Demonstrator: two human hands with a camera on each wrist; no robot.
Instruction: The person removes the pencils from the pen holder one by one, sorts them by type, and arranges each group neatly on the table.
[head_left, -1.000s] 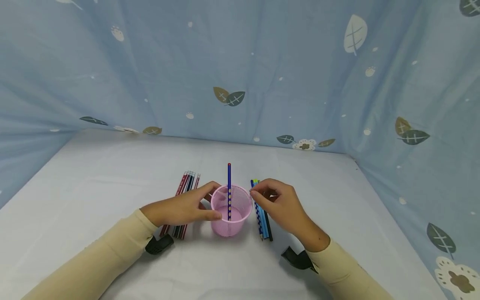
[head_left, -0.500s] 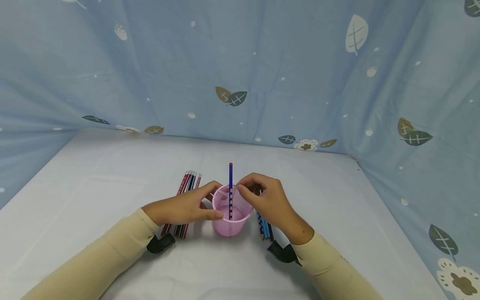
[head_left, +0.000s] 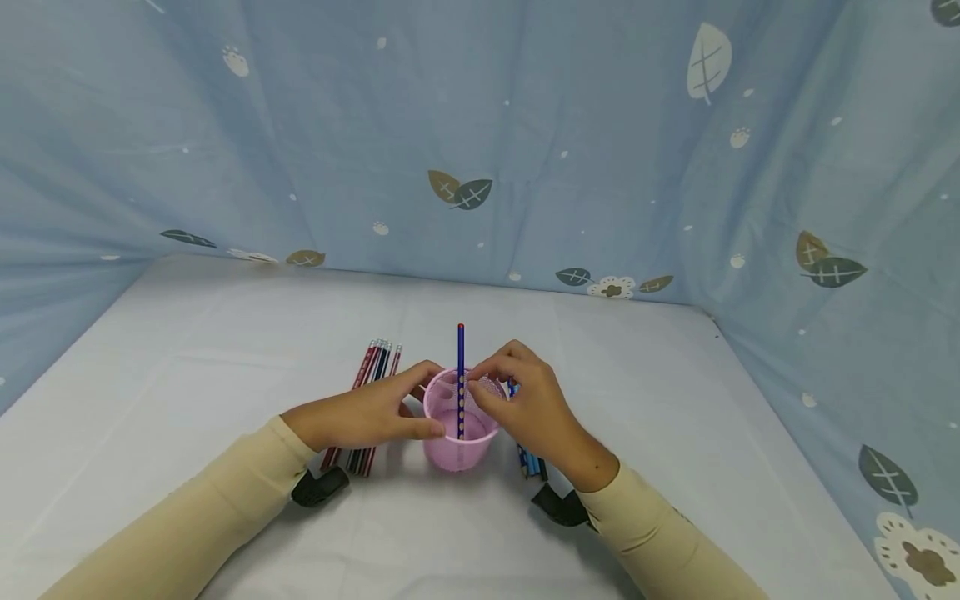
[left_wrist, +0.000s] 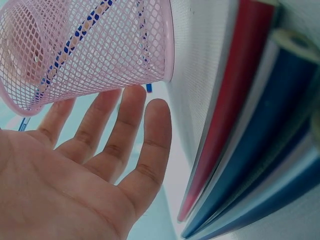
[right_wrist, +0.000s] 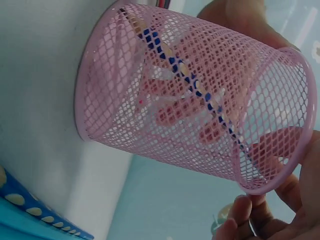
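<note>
A pink mesh pencil holder (head_left: 457, 457) stands upright on the white table. Inside it leans one blue pencil (head_left: 461, 346) with pale dots, its red-tipped end above the rim. My left hand (head_left: 360, 414) holds the holder from the left, thumb on the near rim; in the left wrist view its fingers (left_wrist: 132, 115) lie along the mesh wall. With thumb and fingers my right hand (head_left: 532, 408) pinches the rim on the far right, close to the pencil. Through the mesh, the right wrist view shows the pencil (right_wrist: 187, 75) slanting across the inside.
Several red and dark pencils (head_left: 360, 458) lie in a bunch left of the holder, partly beneath my left forearm. Several blue and black pencils (head_left: 531, 462) lie to its right, mostly under my right hand. A blue patterned curtain (head_left: 337, 125) hangs behind the table.
My right hand has moved left, from the holder's right side over the blue pencils to the far-right rim near the pencil. My left hand and the holder have stayed put.
</note>
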